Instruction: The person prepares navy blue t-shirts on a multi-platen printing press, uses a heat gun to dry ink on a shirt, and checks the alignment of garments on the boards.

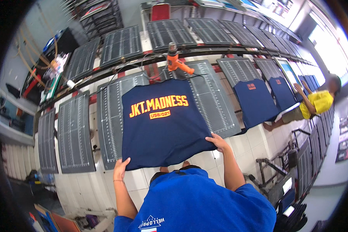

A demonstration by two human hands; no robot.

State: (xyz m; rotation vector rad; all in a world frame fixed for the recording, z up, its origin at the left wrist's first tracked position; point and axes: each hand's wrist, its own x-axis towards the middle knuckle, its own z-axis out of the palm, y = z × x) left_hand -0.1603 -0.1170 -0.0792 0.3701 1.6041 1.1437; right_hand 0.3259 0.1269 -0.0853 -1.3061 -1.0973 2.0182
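- The left hand (121, 170) is gripping the near left corner of a navy garment (162, 135), its fingers closing on the hem with the thumb lying on top.
- The right hand (218, 143) is pinching the near right corner between thumb and fingers; the fingertips beneath the cloth are not showing.
- The navy garment is lying partly over a left dark board (108, 127) and a right dark board (216, 96), both bearing white ruled marks, while its near edge is reaching past them over the pale tiled floor (135, 179).
- Arched red-and-yellow lettering (158, 106) is facing up on its far half, with a small printed block sitting below.
- An orange heat gun (178, 63) is resting just beyond the garment's far edge, its metal nozzle pointing away from the person.
- Farther right, two more navy garments (255, 104) are draping over boards in the same row.
- Beyond them, a co-worker in a yellow shirt (323, 103) is holding one arm out toward the boards.
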